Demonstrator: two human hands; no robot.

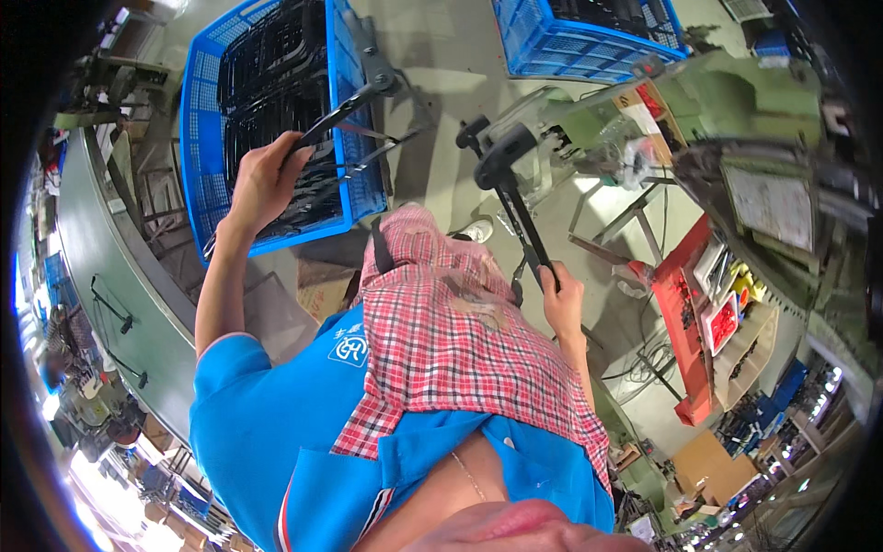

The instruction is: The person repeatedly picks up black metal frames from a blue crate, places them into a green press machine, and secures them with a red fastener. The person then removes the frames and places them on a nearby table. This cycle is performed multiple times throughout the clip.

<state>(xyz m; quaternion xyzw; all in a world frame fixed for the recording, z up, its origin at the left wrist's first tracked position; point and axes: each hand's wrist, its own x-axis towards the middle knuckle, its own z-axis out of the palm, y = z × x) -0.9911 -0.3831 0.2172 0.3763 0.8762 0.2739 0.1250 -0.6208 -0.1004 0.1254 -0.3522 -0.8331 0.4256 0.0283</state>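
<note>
My left hand (265, 181) is closed around the end of a black wiper arm (342, 112), lifted over the right side of a blue crate (336, 55). The arm slants up and away to a jointed head, and a thin rod hangs off it. Inside the crate lie many black arms (274, 92) packed together. To the right, my right hand (563, 300) grips the near end of a second black wiper arm (521, 216). That one tilts up and left, ending in a thick rounded head beside the green machine.
A second blue crate (598, 55) of black parts stands at the far right. Green machinery (745, 101) and a red rack (685, 322) with small-part trays flank my right side. On the left runs a green-topped table (110, 239) with a few thin black arms on it.
</note>
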